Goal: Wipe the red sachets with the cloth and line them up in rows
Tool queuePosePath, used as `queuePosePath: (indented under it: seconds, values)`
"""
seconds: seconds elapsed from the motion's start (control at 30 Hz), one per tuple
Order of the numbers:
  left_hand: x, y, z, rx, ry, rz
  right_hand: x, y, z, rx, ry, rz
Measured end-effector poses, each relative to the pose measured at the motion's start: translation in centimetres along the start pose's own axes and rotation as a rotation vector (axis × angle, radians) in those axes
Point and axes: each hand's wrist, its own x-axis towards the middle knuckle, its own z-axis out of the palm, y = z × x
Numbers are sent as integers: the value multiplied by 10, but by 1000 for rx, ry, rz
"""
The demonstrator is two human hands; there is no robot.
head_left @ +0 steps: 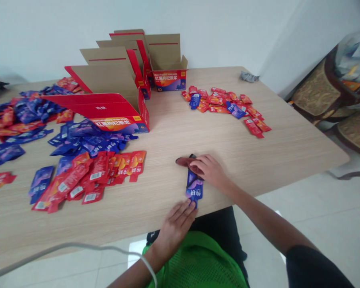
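Observation:
A blue sachet [194, 191] lies near the table's front edge, its spout end towards me. My left hand [177, 222] lies over that end, fingers stretched out and close together, touching it. Above the sachet's far half, my right hand [210, 170] is closed on a brown flat piece with a rounded end [183, 161]; its exact kind I cannot make out. A dark edge or strip shows behind the brown piece, and part of the sachet is hidden under it.
Red and blue sachets lie in piles at the left [96, 172] and far right [222, 102]. Several open cartons [117, 124] stand at the back left. A grey crumpled scrap [249, 77] sits by the far edge. A grey cable [78, 245] crosses the lower left; chairs [315, 88] stand right.

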Motion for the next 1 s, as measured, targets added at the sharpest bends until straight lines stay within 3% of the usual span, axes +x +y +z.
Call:
queuePosePath:
  seconds: [0.1, 0.2, 0.27, 0.37, 0.47, 0.63, 0.73, 0.8, 0.93, 1.0]
  values:
    - [1, 1, 0, -4, 24, -22, 17, 14, -18, -36, 192, 101]
    - [3, 3, 0, -26, 49, -53, 15, -9, -32, 80, 416, 162]
    - [3, 5, 2, -48, 61, -69, 2, -38, -32, 174, 360, 97]
    - [3, 7, 5, -102, 92, -118, -23, -74, -18, 227, 33, -106]
    - [1, 8, 6, -119, 97, -137, -36, -78, 0, 229, -121, -147]
    - [1, 7, 4, -81, 70, -102, -12, -30, 9, 127, -39, -56]
    - [2, 6, 4, -78, 69, -103, 14, 1, 2, 13, -45, -40]
    - [2, 6, 4, -77, 71, -104, 27, 11, -7, -28, 44, 18]
    - [2, 6, 4, -84, 62, -115, 26, -11, -31, 73, 366, 161]
    - [2, 7, 5, -96, 70, -117, 12, -37, -35, 171, 348, 119]
